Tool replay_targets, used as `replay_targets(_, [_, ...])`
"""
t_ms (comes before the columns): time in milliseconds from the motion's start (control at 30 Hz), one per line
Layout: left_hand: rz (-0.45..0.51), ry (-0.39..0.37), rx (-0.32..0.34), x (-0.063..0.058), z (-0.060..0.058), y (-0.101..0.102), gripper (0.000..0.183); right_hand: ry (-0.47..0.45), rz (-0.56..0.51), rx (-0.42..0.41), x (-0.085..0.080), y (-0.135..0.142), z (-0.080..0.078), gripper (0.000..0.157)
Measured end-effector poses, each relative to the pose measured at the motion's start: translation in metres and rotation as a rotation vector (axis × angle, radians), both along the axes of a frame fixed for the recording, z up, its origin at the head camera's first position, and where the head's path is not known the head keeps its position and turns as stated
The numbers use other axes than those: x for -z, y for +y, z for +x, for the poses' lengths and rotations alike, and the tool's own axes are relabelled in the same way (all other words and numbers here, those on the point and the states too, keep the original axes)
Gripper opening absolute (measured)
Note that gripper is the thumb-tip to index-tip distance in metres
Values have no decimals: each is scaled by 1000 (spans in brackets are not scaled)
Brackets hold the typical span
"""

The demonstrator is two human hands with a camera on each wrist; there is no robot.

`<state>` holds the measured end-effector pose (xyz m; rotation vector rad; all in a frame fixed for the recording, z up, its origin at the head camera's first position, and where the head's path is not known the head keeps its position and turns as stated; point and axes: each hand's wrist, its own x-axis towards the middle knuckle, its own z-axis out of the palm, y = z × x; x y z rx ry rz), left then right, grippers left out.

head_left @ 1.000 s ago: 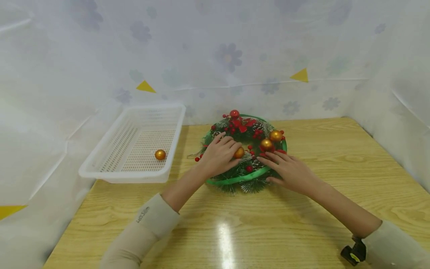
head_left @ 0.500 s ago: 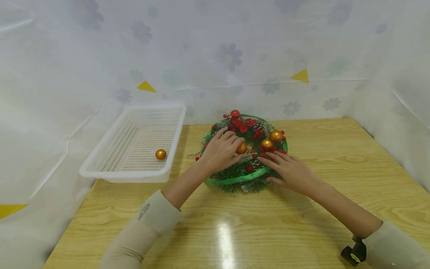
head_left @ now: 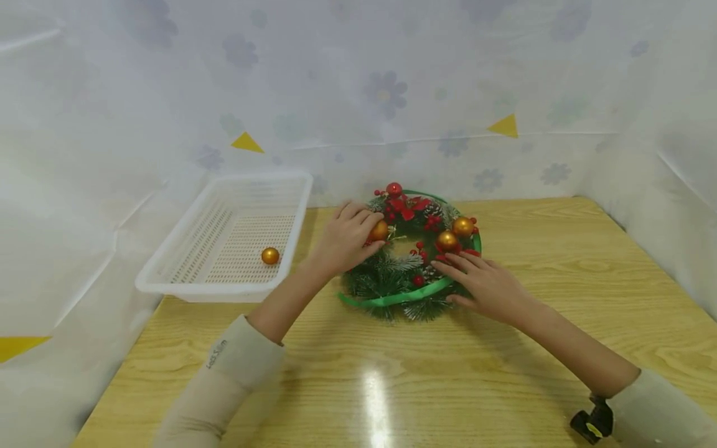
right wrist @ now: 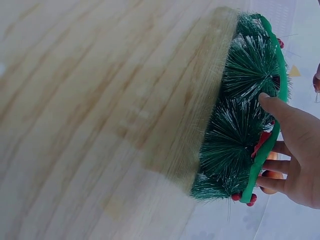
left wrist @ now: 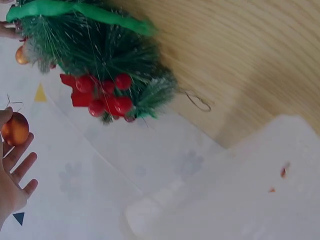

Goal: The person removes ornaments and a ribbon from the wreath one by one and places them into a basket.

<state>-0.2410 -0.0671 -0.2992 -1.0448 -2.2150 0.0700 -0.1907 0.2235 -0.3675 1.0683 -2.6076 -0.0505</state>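
Note:
My left hand [head_left: 346, 239] pinches a gold Christmas ball [head_left: 378, 231] between thumb and fingers, over the left side of a green Christmas wreath [head_left: 386, 283]. A thin tie [left wrist: 15, 102] sticks out from the ball in the left wrist view. My right hand [head_left: 493, 287] rests on the wreath's near right part. Its fingers are spread and nearly straight, lying over the green band [right wrist: 284, 85], and the thumb touches the pine needles outside it. Two more gold balls, one of them this gold ball [head_left: 447, 241], sit on the wreath just beyond my right fingertips.
Left of the wreath stands a white plastic basket [head_left: 224, 288] with one gold ball [head_left: 270, 256] on its floor. Red berries [left wrist: 107, 95], a red poinsettia [head_left: 408, 206] and pinecones decorate the wreath. A flowered white sheet [head_left: 392, 74] hangs behind the wooden table [head_left: 476, 386].
My left hand has lifted the gold ball away from the wreath's middle and moved it left, with its tie now showing. My right hand stays in place on the wreath.

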Motion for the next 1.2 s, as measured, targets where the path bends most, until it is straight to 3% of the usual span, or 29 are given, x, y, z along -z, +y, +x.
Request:
replay_targets(267, [-6,-37,-127,-16,-3,-41,45,-4,6,4,0,0,0,70])
replay_targets(533, [6,-50,-244,-22,-7,-88,45,-11,2,4,0,1,-1,70])
replay_targets(933, [14,-219,-408,-10,-14,-147,45,-7,2,9,0,1,0,71])
replay_targets(1200, [-19,-280,-463,7,-21,-173,43,-10,12,12,1,1,-1,71])
